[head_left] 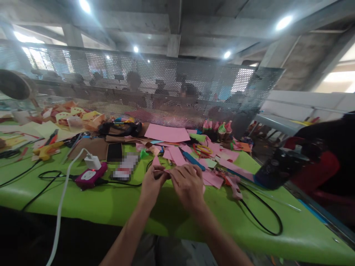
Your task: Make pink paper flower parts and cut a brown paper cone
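Over the front part of the green table, my left hand and my right hand meet with their fingers closed. A small pink paper piece pokes up above my left fingers and is pinched between the two hands; most of it is hidden. Just past my right hand lies a blue stick-like tool. Pink paper strips are scattered behind my hands, with yellow-handled scissors among them. To the right, a pink glue gun rests on the table, trailing a black cord.
At left are a purple power socket with a white charger, a black phone and a yellow glue gun. A dark bottle stands near the right edge. Behind rises a perforated metal screen, with people beyond it.
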`<state>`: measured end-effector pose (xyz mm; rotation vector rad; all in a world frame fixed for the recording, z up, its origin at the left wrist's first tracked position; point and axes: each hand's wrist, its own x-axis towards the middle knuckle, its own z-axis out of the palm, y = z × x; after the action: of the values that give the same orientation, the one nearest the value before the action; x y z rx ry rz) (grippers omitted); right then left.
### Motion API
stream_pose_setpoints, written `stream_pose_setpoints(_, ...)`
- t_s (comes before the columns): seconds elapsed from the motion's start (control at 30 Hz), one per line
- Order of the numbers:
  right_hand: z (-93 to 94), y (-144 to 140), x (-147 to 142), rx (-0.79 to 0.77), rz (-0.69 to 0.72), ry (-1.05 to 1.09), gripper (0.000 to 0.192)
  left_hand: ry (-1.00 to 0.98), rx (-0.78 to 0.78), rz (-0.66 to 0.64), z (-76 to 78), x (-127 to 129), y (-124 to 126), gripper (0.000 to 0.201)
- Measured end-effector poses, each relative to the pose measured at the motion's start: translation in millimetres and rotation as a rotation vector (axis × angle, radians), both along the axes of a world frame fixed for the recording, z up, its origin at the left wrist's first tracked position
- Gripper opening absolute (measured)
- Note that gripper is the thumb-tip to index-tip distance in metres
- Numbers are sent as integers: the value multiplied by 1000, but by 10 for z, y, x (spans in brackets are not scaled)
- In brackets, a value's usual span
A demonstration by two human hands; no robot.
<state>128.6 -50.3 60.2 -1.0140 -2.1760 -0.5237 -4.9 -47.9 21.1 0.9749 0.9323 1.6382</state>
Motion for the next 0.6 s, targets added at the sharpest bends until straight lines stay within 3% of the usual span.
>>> stream_pose_setpoints(0.6,-7,26,23,-22,16,19,16,-67,3,-70,-48,-7,31,35)
